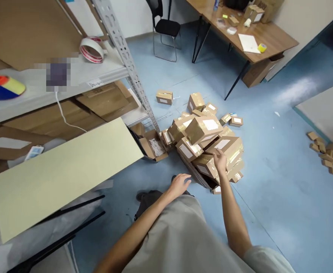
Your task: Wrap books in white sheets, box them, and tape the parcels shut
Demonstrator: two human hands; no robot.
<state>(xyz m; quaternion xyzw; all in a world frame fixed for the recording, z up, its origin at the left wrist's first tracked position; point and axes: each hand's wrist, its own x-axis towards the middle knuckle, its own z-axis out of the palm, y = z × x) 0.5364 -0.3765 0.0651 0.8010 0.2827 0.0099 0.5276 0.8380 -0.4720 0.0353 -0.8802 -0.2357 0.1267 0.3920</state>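
A heap of taped cardboard boxes [204, 129] with white labels rises from a large open carton [193, 170] on the floor in front of me. My right hand [220, 162] is at the near side of the heap, its fingers bent together against the edge of a labelled cardboard box [233, 146]. Part of that grip is hidden by the hand itself. Close to my body, left of the carton, my left hand [180, 185] hangs in the air with fingers loosely spread and holds nothing.
Metal shelving [121, 34] stands on the left, with a tape roll [92, 49] on it. A pale board [66, 178] juts out below. Ahead are a black chair [168, 28] and a wooden table [280, 36]. Small boxes [330, 155] lie at the right wall.
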